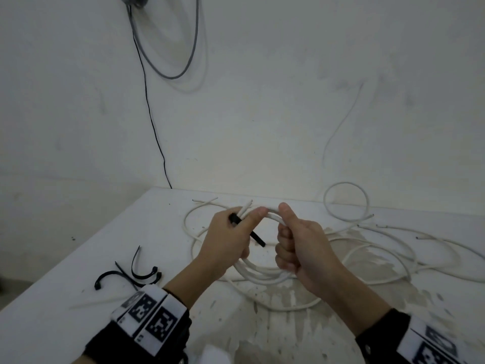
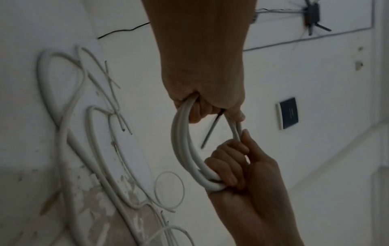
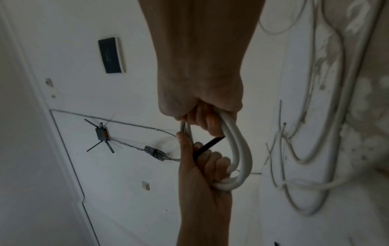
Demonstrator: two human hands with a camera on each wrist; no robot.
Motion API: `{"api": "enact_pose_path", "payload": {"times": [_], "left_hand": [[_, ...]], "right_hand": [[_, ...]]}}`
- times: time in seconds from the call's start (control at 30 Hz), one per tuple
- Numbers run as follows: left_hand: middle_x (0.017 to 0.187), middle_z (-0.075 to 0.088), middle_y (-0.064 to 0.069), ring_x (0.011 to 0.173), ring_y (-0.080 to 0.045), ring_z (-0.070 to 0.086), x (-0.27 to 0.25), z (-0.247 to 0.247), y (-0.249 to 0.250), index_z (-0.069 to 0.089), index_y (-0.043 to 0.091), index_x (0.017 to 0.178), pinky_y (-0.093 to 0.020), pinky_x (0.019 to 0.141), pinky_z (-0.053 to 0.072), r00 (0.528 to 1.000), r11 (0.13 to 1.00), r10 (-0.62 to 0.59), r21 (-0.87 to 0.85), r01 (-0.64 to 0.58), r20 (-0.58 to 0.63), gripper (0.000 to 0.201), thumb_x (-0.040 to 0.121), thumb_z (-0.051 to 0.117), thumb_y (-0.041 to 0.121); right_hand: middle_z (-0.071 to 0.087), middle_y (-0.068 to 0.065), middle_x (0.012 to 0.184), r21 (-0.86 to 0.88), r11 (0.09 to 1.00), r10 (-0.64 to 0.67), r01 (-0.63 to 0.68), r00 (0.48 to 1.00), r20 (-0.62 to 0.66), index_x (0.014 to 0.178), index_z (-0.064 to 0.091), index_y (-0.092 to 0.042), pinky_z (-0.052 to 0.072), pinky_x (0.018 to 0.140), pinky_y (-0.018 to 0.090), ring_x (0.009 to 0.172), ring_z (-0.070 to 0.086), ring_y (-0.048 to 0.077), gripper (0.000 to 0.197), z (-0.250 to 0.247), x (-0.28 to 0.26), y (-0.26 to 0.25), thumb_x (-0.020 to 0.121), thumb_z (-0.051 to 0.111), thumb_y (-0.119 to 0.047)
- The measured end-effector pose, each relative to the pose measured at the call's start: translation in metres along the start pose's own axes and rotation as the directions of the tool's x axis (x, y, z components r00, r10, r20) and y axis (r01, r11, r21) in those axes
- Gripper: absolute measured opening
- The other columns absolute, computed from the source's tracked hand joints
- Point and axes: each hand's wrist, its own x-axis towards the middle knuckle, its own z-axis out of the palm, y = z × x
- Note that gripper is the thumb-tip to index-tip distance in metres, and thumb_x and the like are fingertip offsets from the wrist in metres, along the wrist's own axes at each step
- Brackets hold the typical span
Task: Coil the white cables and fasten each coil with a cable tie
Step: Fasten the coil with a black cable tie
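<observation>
Coil of white cable (image 1: 258, 271), several turns thick, held up off the white surface (image 1: 65, 324) between both hands, near the middle of the scene. Left hand (image 1: 228, 240) on the coil's left side, fingers (image 2: 196, 113) curled round the strands, thumb lying along the top; two cut cable ends sticking out past the knuckles toward the far wall. Black cable tie (image 1: 246, 231) gripped in the same left hand, its head at the knuckles, its tail slanting down and right into the open middle of the coil; seen from the wrist views as a dark strip crossing inside the loop. Right hand (image 1: 301, 245) on the coil's right side, fingers (image 3: 202, 121) closed in a fist round the bundle, thumb up against the top strands, close to the left thumb.

Loose white cables (image 1: 380, 248) sprawled on the surface to the right and behind the hands, one small loop (image 1: 346, 200) standing at the far right edge. Spare black cable ties (image 1: 131, 271) lying curved on the near left, well apart from the coil. Surface paint-stained under the hands. Dark wire (image 1: 154, 127) hanging down the far wall.
</observation>
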Motion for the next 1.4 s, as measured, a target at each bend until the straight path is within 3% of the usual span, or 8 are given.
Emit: {"api": "enact_pose_path", "payload": {"times": [0.23,0.4,0.57,0.77,0.9,1.03,1.17,1.4], "left_hand": [[0.055,0.042,0.011,0.049,-0.007,0.039,-0.002,-0.012,0.001,0.055,0.004,0.074,-0.023,0.05,0.034,0.947,0.896,0.217,0.335,-0.29,0.237,0.039,0.08,0.067,0.04],[0.063,0.054,0.011,0.05,-0.004,0.044,-0.007,-0.003,0.014,0.057,0.014,0.086,-0.019,0.051,0.038,0.902,0.816,0.166,0.458,-0.352,0.399,0.034,0.068,0.081,0.029],[0.065,0.054,0.006,0.056,-0.013,0.049,-0.008,-0.007,0.016,0.042,0.021,0.092,-0.028,0.051,0.042,0.854,0.787,0.193,0.444,-0.429,0.483,0.042,0.071,0.078,0.018],[0.092,0.056,0.017,0.09,0.013,0.048,-0.004,-0.007,0.009,0.034,0.032,0.113,-0.005,0.082,0.034,0.756,0.545,0.435,0.526,-0.653,0.489,0.064,0.063,0.07,0.052],[0.133,0.028,0.02,0.129,0.005,0.027,-0.003,-0.017,0.01,0.018,0.048,0.127,-0.016,0.101,0.032,0.897,0.826,0.239,0.408,-0.39,0.373,0.1,0.047,0.075,0.065],[0.119,0.058,0.002,0.108,-0.017,0.057,-0.002,-0.008,0.021,0.047,0.026,0.121,-0.025,0.081,0.043,0.95,0.941,-0.249,0.279,0.191,0.19,0.086,0.06,0.044,0.085],[0.098,0.069,-0.017,0.078,-0.02,0.066,-0.002,-0.008,0.027,0.064,-0.005,0.103,-0.028,0.076,0.056,0.817,0.883,-0.459,0.075,0.464,0.35,0.062,0.069,0.067,0.047],[0.062,0.056,0.003,0.049,-0.005,0.05,-0.002,0.005,0.028,0.064,-0.002,0.101,-0.015,0.052,0.047,0.942,0.882,-0.248,-0.349,0.315,0.224,0.032,0.093,0.048,0.025]], "right_hand": [[0.059,0.011,0.053,-0.289,0.956,0.023,0.047,0.971,0.237,0.085,0.061,-0.006,0.051,0.072,0.038,0.057,0.061,0.027,0.043,-0.022,0.002,-0.006,0.098,0.035,-0.038],[0.058,-0.009,0.051,-0.436,0.82,-0.288,0.371,0.926,0.246,0.093,0.058,-0.022,0.04,0.048,0.015,0.048,0.052,0.004,0.019,-0.008,-0.004,-0.001,0.094,0.047,-0.037],[0.051,0.012,0.048,-0.495,0.753,-0.376,0.434,0.901,0.217,0.08,0.068,-0.02,0.035,0.048,0.029,0.046,0.039,0.019,0.036,-0.014,-0.004,0.003,0.084,0.054,-0.053],[0.035,-0.011,0.041,-0.685,0.153,-0.611,0.712,0.613,0.501,0.056,0.055,-0.012,0.024,0.042,0.015,0.036,0.033,0.011,0.061,-0.028,0.004,0.002,0.092,0.036,-0.058],[0.042,-0.002,0.043,-0.647,-0.411,-0.686,0.643,0.249,0.683,0.053,0.052,-0.011,0.024,0.043,0.022,0.035,0.035,0.016,0.057,-0.047,0.009,0.005,0.099,0.037,-0.043],[0.043,0.0,0.051,-0.503,-0.654,-0.58,0.565,0.052,0.813,0.058,0.05,-0.013,0.035,0.055,0.029,0.044,0.037,0.017,0.046,-0.054,0.012,0.016,0.095,0.05,-0.042],[0.044,-0.002,0.053,-0.442,-0.693,-0.527,0.569,0.02,0.85,0.069,0.042,-0.015,0.041,0.08,0.036,0.047,0.04,0.015,0.04,-0.05,0.008,0.019,0.094,0.05,-0.045],[0.045,0.002,0.061,-0.482,-0.499,-0.543,0.72,0.173,0.822,0.075,0.052,-0.013,0.044,0.091,0.04,0.058,0.041,0.016,0.035,-0.053,0.016,0.022,0.097,0.046,-0.04]]}}
